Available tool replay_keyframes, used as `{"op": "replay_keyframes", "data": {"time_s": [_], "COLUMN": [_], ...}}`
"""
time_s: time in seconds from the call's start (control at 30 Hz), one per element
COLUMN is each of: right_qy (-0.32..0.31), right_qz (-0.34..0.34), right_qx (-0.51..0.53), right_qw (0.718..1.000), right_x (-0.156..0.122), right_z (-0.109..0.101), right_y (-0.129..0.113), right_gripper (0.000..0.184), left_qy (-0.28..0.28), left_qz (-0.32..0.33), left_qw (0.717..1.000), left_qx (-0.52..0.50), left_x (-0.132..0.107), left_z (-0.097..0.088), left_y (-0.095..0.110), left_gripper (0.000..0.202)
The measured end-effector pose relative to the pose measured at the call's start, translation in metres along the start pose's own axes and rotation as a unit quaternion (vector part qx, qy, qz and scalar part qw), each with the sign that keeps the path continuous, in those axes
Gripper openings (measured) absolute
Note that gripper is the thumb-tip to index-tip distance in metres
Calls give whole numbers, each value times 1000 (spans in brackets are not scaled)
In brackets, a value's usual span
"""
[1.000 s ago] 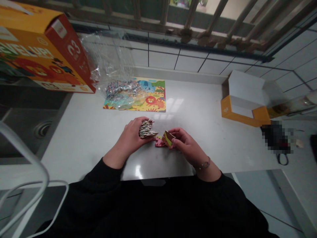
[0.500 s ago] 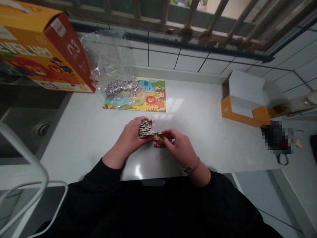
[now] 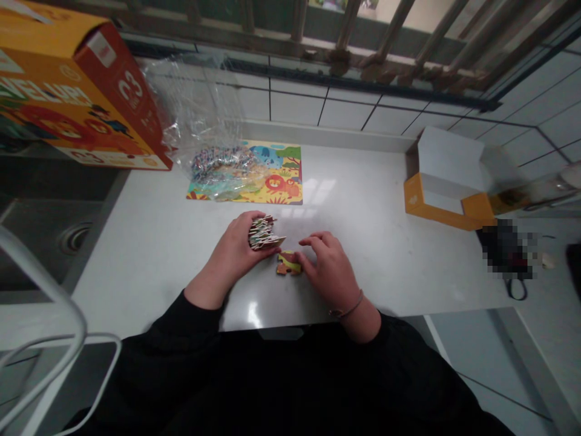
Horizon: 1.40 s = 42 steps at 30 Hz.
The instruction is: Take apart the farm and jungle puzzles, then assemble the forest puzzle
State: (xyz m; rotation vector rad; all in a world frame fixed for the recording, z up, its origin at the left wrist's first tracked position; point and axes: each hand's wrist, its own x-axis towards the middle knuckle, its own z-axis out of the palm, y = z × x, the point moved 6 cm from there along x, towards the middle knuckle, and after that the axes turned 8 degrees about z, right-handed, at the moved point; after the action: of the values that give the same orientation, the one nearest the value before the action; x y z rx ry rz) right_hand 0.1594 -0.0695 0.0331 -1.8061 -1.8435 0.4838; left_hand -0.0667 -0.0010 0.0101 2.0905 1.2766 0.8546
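Closest to you are your black cloth sleeves [image 3: 190, 339], with a bent white tube [image 3: 79, 321] off to the left. A thin bracelet [image 3: 349, 307] goes around your right wrist. Your right hand [image 3: 330, 266] has let go, with its fingers apart and nothing pinched. Its thumb is right at the edge of a yellow, brown and orange cardboard puzzle piece [image 3: 287, 263]; you can't tell if they touch. That piece lies flat on the shiny white counter [image 3: 372, 254], between your two hands. Your left hand [image 3: 236, 242] is wrapped around a thick stack of cardboard puzzle pieces [image 3: 261, 234], pale edges showing.

Farther off lies a bright animal picture board [image 3: 281, 183] with lions on it. A crinkly clear plastic bag [image 3: 195, 109] with small speckled bits inside covers its left part. A big orange-and-red cardboard box [image 3: 131, 97] is to the left. A small yellow box with a white flap [image 3: 424, 204] sits to the right. Behind are white wall tiles [image 3: 295, 104] and window bars [image 3: 348, 27].
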Motion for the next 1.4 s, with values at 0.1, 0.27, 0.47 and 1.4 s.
{"op": "replay_keyframes", "data": {"time_s": [0.1, 0.27, 0.47, 1.4], "right_qy": [8, -85, -95, -116], "right_qz": [-4, -46, -43, -191], "right_qx": [-50, -103, -105, -36], "right_qw": [999, 990, 989, 974], "right_x": [-8, -34, -46, -12], "right_z": [-25, -46, -40, 4], "right_y": [20, 47, 59, 2], "right_gripper": [18, 43, 32, 18], "left_qy": [-4, -8, -5, -19], "left_qz": [6, 6, 6, 36], "left_qw": [1000, 1000, 1000, 999], "left_qx": [2, 9, 12, -12], "left_x": [0, 0, -1, 1], "left_z": [0, -1, -1, 4], "left_y": [1, 2, 1, -3], "left_gripper": [76, 76, 75, 86]}}
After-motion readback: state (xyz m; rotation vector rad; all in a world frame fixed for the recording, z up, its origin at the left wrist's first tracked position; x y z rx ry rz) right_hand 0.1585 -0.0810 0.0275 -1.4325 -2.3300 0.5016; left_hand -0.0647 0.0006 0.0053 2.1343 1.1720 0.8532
